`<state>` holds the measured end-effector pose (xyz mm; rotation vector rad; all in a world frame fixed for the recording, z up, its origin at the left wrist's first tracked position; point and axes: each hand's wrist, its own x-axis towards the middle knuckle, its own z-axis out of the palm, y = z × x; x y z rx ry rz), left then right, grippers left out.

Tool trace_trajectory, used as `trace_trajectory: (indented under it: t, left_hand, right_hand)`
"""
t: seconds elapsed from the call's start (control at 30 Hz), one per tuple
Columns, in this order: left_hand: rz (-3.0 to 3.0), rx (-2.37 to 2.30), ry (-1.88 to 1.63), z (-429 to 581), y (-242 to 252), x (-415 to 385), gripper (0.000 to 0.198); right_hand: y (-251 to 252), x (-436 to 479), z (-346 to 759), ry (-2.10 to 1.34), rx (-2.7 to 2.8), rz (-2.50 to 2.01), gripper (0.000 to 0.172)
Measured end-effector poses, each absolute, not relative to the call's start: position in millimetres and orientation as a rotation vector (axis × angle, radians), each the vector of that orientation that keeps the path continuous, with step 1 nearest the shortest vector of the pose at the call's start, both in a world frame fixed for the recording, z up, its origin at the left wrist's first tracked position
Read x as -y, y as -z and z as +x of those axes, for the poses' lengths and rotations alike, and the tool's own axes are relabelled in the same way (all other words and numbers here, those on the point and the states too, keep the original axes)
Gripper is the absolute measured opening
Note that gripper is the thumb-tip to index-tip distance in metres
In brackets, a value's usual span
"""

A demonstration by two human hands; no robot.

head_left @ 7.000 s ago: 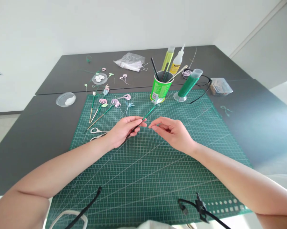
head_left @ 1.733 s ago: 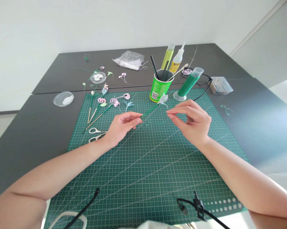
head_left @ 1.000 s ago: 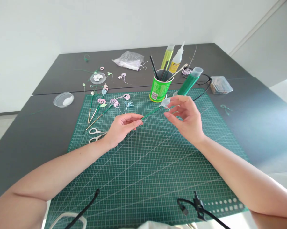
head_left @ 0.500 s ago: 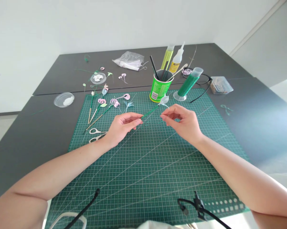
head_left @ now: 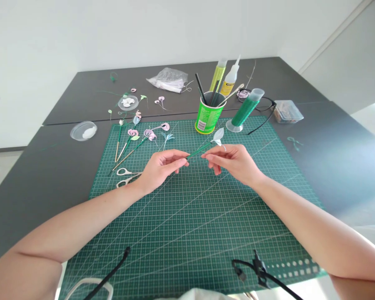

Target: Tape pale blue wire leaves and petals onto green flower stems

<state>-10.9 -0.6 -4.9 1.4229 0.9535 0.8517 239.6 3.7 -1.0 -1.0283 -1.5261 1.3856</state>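
Above the middle of the green cutting mat [head_left: 190, 233], my left hand [head_left: 160, 166] pinches the lower end of a green-wrapped flower stem [head_left: 200, 149]. A pale blue paper petal [head_left: 218, 135] tips the stem, which points up and to the right. My right hand [head_left: 234, 161] is closed, thumb and forefinger pinched on the stem just below the petal. The two hands sit a few centimetres apart along the stem.
Several finished paper flowers [head_left: 134, 135] and scissors [head_left: 126, 175] lie at the mat's left. A green cup of tools [head_left: 207, 116], glue bottles [head_left: 227, 81], a green glitter tube [head_left: 245, 110], a plastic box [head_left: 289, 111] and small dishes [head_left: 83, 130] stand behind. Black cables [head_left: 259, 273] cross the near edge.
My right hand came down and left from beside the petal and now pinches the stem close to my left hand. The left hand has barely moved.
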Motion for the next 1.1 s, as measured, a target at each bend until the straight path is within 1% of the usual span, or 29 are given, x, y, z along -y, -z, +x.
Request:
trace_trajectory:
  t: [0.17,0.27,0.37,0.6,0.8,1.1]
  left_hand:
    - [1.485,-0.912,-0.692,-13.0,3.3,2.1,0.028]
    - [1.598,-0.898,-0.633,-13.1,4.4,3.0,0.027]
    - [1.704,-0.918,-0.644,-13.1,6.6,2.7,0.024]
    - [1.798,-0.94,-0.68,-15.7,9.2,0.6,0.025]
    - [1.853,-0.934,-0.668,-14.5,8.0,0.7,0.024]
    - [1.963,-0.965,-0.704,-15.2,9.4,-1.4,0.023]
  right_hand:
    - [-1.0,-11.3,244.8,-1.404,1.336,-1.074,0.019]
    - [-3.9,-14.3,248.8,-1.341,1.299,-1.098,0.016]
    - [-7.6,-13.4,251.0,-1.287,1.294,-1.059,0.013]
    - [-12.3,-11.4,252.4,-1.181,1.289,-1.028,0.019]
    - [-9.9,-16.2,254.9,-1.145,1.24,-0.955,0.02]
    - [-13.2,-17.9,257.9,-1.116,1.245,-0.967,0.022]
